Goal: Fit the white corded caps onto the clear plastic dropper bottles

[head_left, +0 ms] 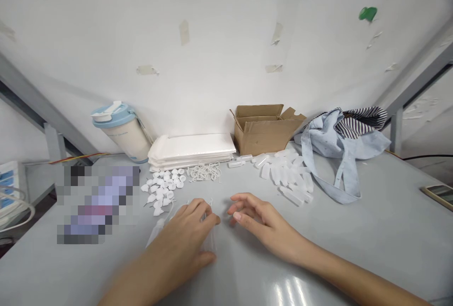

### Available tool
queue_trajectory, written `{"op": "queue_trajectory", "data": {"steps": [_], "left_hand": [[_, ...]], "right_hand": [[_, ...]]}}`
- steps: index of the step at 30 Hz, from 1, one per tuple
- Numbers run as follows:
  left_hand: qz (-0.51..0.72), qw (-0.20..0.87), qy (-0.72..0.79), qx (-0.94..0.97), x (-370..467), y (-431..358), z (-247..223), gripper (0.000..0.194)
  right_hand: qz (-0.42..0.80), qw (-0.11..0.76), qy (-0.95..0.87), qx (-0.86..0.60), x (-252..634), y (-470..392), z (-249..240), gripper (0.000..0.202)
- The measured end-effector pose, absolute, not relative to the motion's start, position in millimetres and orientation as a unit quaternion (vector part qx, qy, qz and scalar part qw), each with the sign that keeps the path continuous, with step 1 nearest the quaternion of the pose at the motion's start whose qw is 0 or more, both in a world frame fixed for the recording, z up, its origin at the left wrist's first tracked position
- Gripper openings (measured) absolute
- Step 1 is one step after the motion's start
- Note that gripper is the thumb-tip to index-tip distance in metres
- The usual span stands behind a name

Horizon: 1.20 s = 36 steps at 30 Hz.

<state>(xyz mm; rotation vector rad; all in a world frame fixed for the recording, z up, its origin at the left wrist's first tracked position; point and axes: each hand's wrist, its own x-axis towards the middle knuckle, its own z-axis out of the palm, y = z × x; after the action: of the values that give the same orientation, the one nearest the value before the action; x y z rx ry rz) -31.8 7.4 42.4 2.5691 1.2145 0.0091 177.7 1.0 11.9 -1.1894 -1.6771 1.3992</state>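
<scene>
My left hand [191, 230] is low over the table, palm down, its fingers bent and the thumb well apart from them. Beneath and beside it lie clear plastic pieces [208, 242], partly covered by the hand, with thin white string ends showing past the fingers. My right hand [264, 223] hovers just to the right, fingers loosely curled and thumb apart, with nothing between them. Small white pointed caps [164, 188] form a loose pile beyond my left hand. A tangle of white strings [204, 172] lies beside them. Translucent plastic tubes [292, 176] are heaped beyond my right hand.
Along the wall stand a cream tumbler [123, 133], a stack of white padded envelopes [194, 146], an open cardboard box [265, 136] and a light-blue cloth bag [325, 140]. A blurred-out purple item [102, 202] lies left; a phone [439, 195] sits at the right edge.
</scene>
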Motion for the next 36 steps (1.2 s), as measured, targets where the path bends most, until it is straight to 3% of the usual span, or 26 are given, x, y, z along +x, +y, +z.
{"op": "queue_trajectory", "data": {"steps": [5, 7, 8, 12, 20, 25, 36], "left_hand": [[0.062, 0.224, 0.402, 0.885, -38, 15, 47, 0.040], [0.127, 0.236, 0.405, 0.874, -43, 25, 44, 0.027], [0.162, 0.227, 0.418, 0.865, -46, 30, 41, 0.019], [0.233, 0.166, 0.503, 0.816, -59, 50, 31, 0.028], [0.220, 0.123, 0.479, 0.841, -60, 53, 25, 0.034], [0.153, 0.083, 0.397, 0.901, -51, 53, 18, 0.039], [0.132, 0.052, 0.403, 0.904, -31, 68, 15, 0.035]], "right_hand": [[0.519, 0.318, -0.647, -0.459, 179, 3, 14, 0.035], [0.479, 0.318, -0.663, -0.479, 183, 8, 15, 0.034], [0.443, 0.318, -0.677, -0.494, 186, 12, 14, 0.033], [0.209, 0.317, -0.770, -0.513, 206, 34, 8, 0.027], [-0.013, 0.142, -0.791, -0.595, 231, 57, -5, 0.034], [-0.037, 0.106, -0.798, -0.592, 227, 59, -6, 0.032], [0.050, 0.183, -0.822, -0.538, 225, 56, -8, 0.031]]}}
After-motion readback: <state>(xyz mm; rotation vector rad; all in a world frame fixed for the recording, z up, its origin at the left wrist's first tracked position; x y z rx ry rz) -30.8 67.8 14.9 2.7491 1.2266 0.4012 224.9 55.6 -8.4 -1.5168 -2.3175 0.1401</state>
